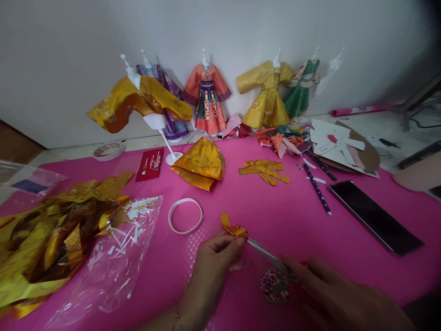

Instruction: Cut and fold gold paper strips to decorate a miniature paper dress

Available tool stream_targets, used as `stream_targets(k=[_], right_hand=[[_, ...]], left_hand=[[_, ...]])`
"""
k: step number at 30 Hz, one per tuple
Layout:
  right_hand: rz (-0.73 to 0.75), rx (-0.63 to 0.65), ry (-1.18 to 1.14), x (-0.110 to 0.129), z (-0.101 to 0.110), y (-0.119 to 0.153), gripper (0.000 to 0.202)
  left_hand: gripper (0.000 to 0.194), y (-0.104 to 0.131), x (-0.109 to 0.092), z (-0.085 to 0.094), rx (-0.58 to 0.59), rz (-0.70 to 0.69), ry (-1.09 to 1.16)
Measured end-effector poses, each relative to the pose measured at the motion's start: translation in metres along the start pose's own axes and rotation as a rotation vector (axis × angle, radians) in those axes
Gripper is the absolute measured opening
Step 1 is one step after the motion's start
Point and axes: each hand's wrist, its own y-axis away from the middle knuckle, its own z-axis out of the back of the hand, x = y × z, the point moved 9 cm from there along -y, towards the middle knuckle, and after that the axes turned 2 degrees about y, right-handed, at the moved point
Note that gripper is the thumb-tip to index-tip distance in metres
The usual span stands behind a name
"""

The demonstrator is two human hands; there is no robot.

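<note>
My left hand (215, 255) pinches a small yellow and orange folded paper strip (231, 226) just above the pink mat (292, 220). My right hand (330, 289) holds a thin silver tool (263, 253), likely scissors or tweezers, whose tip touches the strip. A small round patterned piece (274, 285) lies on the mat under my right hand. A white tape ring (185, 215) lies just beyond my left hand.
Paper robes on white stands line the wall: yellow (138, 99), orange (206, 96), yellow (267, 94), green (303, 87). A folded yellow skirt (201, 163), yellow strips (263, 170), a pen (317, 188), a black phone (374, 216) and a plastic bag of gold scraps (62, 234) lie about.
</note>
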Motion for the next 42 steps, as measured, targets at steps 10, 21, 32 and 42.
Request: stream_targets(k=[10, 21, 32, 42], right_hand=[[0.012, -0.005, -0.019, 0.0002, -0.0011, -0.0029, 0.050], [0.012, 0.033, -0.043, -0.0002, -0.0036, 0.0019, 0.046], [0.021, 0.041, -0.059, -0.0016, -0.0046, 0.0011, 0.047], [0.035, 0.041, -0.032, -0.0015, -0.0063, 0.0050, 0.042]], left_hand=[[0.032, -0.0006, -0.0018, 0.0001, 0.012, -0.014, -0.046], [0.030, 0.0014, -0.0027, -0.0017, 0.012, 0.001, -0.029], [0.030, 0.0006, -0.0029, -0.0017, 0.026, -0.007, -0.023], [0.032, 0.0007, -0.0022, -0.0023, 0.031, -0.005, -0.040]])
